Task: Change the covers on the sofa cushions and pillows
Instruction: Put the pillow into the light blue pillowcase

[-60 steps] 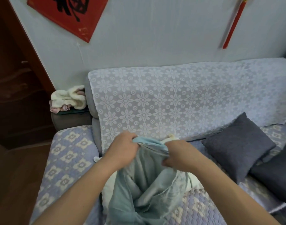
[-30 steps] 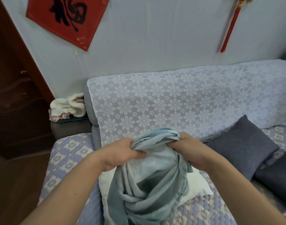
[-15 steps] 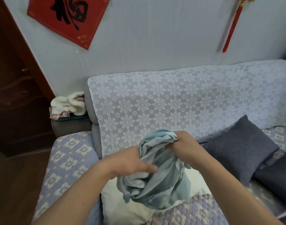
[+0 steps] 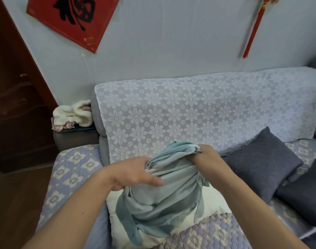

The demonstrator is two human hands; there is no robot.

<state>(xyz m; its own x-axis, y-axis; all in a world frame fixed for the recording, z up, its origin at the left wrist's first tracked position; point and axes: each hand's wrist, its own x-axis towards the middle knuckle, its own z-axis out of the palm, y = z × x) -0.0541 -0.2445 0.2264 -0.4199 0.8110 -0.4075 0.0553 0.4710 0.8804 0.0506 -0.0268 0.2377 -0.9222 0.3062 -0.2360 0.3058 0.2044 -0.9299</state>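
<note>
My left hand (image 4: 134, 172) has its fingers (image 4: 154, 180) laid out almost straight, and they press on the bunched-up soft blue-green cloth cover (image 4: 164, 200). My right hand (image 4: 206, 157) is curled tight around the top of the cover, gripping a bunch of it. The cover hangs down in folds under my fingers and rests on a plain white pillow (image 4: 214, 202). The pillow lies on the seat of the sofa (image 4: 72, 169), which has a purple and cream flower quilt. Past my fingers is the sofa back with a white lacy flower cloth (image 4: 189, 112) over it. To the right of my right fingers, a dark grey square cushion (image 4: 261, 162) leans on the sofa back.
</note>
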